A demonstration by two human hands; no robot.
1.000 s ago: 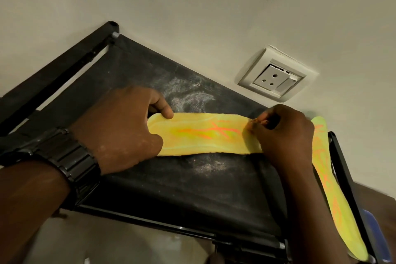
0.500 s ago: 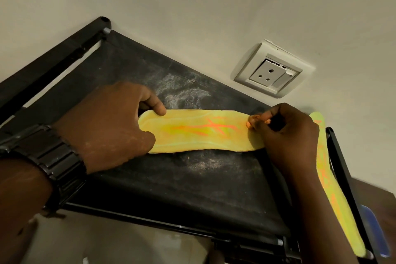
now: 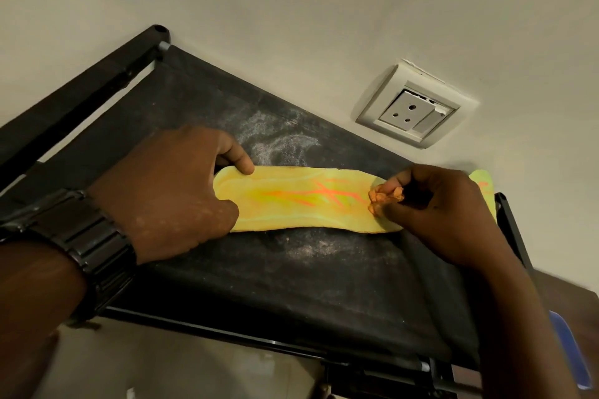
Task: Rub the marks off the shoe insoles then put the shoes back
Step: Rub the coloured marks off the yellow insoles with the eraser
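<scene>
Yellow foam is filling the middle of the head view: an insole (image 3: 301, 201) is lying flat on the black fabric shelf (image 3: 291, 285) of a dark-framed rack, its length running left to right. Orange streaks are showing along its centre, branching toward the right end.

The left hand (image 3: 168, 194) is holding down the insole's left end. Its forefinger is pressing on the upper edge and its thumb is pushing against the lower edge, so the curled fingers are gripping that end between them. A dark metal watch (image 3: 87, 246) is sitting on that wrist.

The right hand (image 3: 434, 210) is resting over the insole's right end. Its fingers are bunched together and pinching a small crumpled orange wad (image 3: 385, 199), which is touching the insole where the orange streaks end.

A second insole (image 3: 484, 183), also yellow-green with an orange mark, is peeking out just behind the right hand near the shelf's right rail; the hand and forearm are hiding the rest of it.

Pale dusty smudges (image 3: 282, 139) are showing on the fabric above the insole, and more below it. A white wall socket (image 3: 411, 110) is sitting on the cream wall (image 3: 291, 10) beyond the shelf. Something blue (image 3: 570, 350) is showing at the lower right edge, too cut off to identify.
</scene>
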